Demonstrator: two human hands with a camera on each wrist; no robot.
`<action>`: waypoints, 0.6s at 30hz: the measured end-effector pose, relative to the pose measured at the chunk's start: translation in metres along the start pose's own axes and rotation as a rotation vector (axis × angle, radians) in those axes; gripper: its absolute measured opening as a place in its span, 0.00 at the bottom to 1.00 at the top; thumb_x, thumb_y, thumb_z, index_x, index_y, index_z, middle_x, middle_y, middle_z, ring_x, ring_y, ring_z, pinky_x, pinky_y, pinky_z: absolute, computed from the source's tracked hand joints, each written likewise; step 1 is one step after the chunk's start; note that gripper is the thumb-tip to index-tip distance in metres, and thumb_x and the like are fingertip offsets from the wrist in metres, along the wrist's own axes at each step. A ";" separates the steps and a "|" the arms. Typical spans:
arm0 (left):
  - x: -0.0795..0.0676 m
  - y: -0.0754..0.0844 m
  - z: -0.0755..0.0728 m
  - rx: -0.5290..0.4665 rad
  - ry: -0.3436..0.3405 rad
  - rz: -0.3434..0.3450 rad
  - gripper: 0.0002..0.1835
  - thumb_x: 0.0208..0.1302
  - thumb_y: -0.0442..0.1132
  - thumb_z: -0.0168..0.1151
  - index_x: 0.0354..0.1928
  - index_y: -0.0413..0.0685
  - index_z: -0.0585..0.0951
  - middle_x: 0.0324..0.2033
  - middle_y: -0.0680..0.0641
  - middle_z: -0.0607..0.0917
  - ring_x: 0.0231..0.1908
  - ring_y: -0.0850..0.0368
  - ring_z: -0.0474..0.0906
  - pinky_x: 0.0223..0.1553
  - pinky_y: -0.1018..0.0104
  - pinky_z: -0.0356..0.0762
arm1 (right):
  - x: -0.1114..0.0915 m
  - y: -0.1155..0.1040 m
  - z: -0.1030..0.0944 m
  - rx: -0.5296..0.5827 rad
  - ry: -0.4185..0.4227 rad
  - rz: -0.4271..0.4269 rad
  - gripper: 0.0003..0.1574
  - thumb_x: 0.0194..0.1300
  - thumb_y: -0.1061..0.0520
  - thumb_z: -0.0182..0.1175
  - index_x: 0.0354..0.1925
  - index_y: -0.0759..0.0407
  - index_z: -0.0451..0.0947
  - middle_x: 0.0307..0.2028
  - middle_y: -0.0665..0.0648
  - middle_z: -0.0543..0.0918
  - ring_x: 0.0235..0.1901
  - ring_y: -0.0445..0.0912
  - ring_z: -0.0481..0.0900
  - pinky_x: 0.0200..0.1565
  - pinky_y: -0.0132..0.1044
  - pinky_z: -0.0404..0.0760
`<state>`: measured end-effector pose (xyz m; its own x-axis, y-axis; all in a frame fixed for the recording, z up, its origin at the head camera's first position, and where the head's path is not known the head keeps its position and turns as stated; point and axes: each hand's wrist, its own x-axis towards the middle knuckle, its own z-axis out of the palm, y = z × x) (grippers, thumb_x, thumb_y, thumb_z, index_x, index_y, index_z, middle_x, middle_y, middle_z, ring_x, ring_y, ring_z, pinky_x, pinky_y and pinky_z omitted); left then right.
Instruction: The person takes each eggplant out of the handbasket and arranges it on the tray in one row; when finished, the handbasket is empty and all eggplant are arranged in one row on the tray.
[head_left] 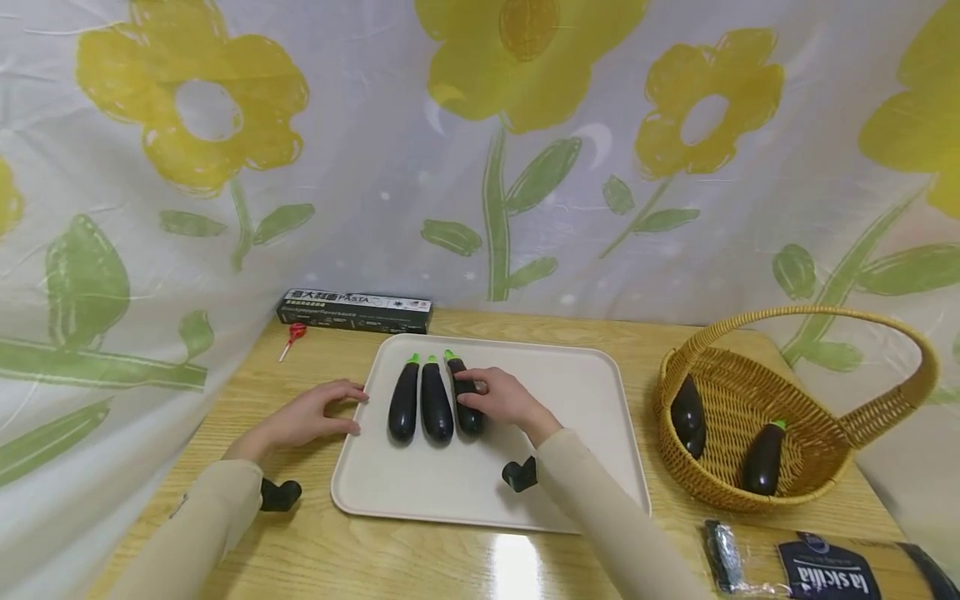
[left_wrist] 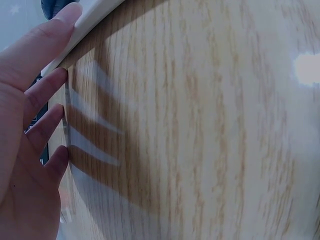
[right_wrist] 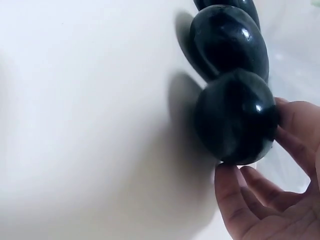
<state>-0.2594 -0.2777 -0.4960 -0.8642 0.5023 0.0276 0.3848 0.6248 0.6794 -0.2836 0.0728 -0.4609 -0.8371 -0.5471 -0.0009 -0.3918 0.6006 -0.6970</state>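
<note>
Three dark eggplants with green stems lie side by side on the left half of a white tray point(head_left: 555, 492): a left eggplant point(head_left: 403, 404), a middle eggplant point(head_left: 436, 404) and a right eggplant point(head_left: 469, 419). My right hand point(head_left: 504, 396) grips the right eggplant between thumb and fingers. In the right wrist view the rounded end of this eggplant point(right_wrist: 235, 120) shows between the fingertips, with the other two beyond it. My left hand point(head_left: 311, 414) is at the tray's left rim, fingers spread and holding nothing. Its thumb point(left_wrist: 45, 42) overlaps the tray edge in the left wrist view.
A wicker basket point(head_left: 813, 408) with a tall handle stands right of the tray, holding more eggplants point(head_left: 763, 458). In front of it lies a pasta packet point(head_left: 825, 567). At the back left are a dark pasta box point(head_left: 354, 312) and a red lollipop point(head_left: 297, 332). Flowered cloth point(head_left: 360, 167) hangs behind the table.
</note>
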 end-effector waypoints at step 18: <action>-0.001 0.003 0.000 0.006 0.008 -0.014 0.25 0.58 0.45 0.72 0.56 0.44 0.79 0.63 0.36 0.73 0.68 0.33 0.59 0.67 0.36 0.55 | -0.008 -0.005 0.000 0.128 -0.028 0.070 0.25 0.66 0.56 0.62 0.61 0.57 0.77 0.57 0.66 0.77 0.46 0.50 0.82 0.43 0.36 0.80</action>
<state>-0.2576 -0.2768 -0.4939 -0.8721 0.4888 0.0237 0.3745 0.6355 0.6752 -0.2746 0.0740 -0.4576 -0.8486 -0.5242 -0.0714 -0.2800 0.5594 -0.7802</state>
